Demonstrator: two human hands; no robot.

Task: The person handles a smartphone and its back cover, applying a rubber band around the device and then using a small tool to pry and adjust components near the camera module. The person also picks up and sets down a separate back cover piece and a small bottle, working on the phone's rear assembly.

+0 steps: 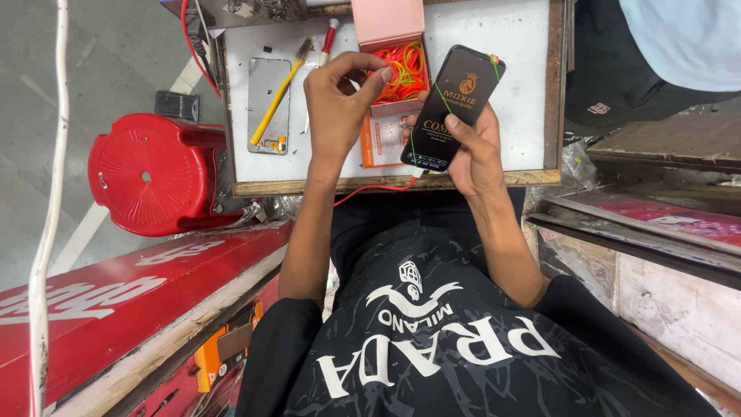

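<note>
Your right hand [472,150] grips the black phone [455,104] above the worktop [509,46]. Your left hand [340,104] pinches a green rubber band [441,99] stretched across it. Banding under way; likely needs steady tension.

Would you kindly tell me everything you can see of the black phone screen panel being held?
The panel is a flat, glossy black rectangle with rounded corners and gold print on its face. It is held tilted above the white tray, its top end toward the pink box. The right hand grips its lower end, thumb on the face. A thin green rubber band runs lengthwise over it. The left hand is beside it, not touching it.
</note>
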